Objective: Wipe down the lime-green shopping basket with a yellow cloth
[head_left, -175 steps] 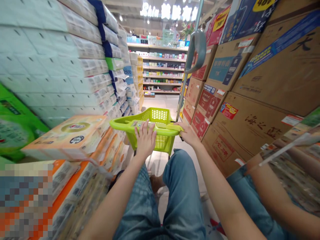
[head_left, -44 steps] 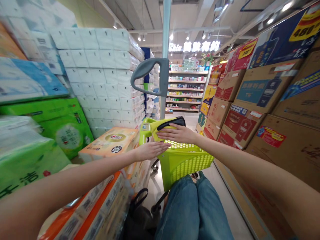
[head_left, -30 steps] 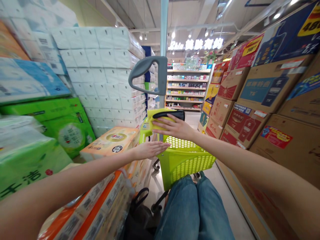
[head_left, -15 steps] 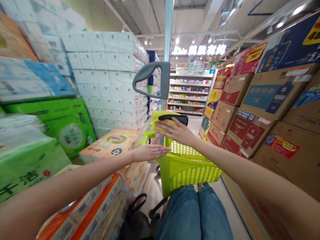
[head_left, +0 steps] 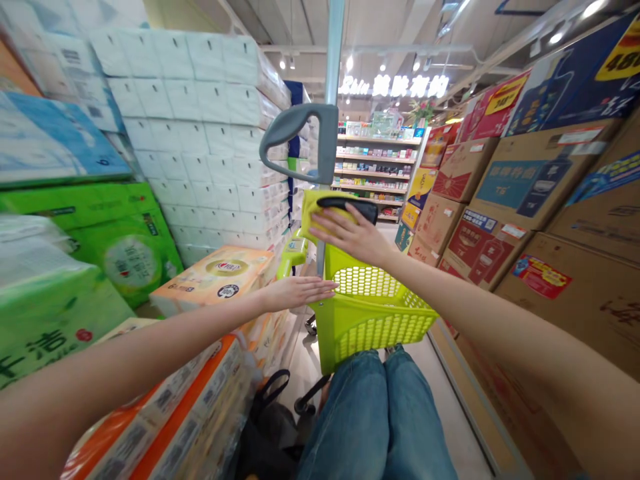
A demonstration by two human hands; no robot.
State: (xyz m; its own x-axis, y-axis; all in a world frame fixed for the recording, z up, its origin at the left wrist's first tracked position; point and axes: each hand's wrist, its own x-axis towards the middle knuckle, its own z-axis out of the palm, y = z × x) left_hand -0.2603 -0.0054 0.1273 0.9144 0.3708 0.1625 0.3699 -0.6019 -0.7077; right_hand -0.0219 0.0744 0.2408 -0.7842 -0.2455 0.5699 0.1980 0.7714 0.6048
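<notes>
A lime-green shopping basket (head_left: 373, 323) on wheels stands in front of my knees in a shop aisle. My left hand (head_left: 295, 292) lies flat with fingers stretched out, resting on the basket's near left rim. My right hand (head_left: 353, 235) presses with spread fingers on the basket's folding carry handle (head_left: 333, 203), a green bar with a black grip, which is raised above the basket. A grey pull handle (head_left: 305, 137) on a metal pole rises behind it.
Stacks of tissue packs (head_left: 200, 127) and green and orange packs (head_left: 117, 243) line the left side. Cardboard cartons (head_left: 530, 200) are piled on the right. A dark bag (head_left: 273, 417) lies on the floor by my legs. Shelves (head_left: 375, 167) stand at the aisle's end.
My right hand has lifted the basket's carry handle higher over the last second. My left hand has stayed flat on the rim. Earlier both hands gripped the basket's rim.
</notes>
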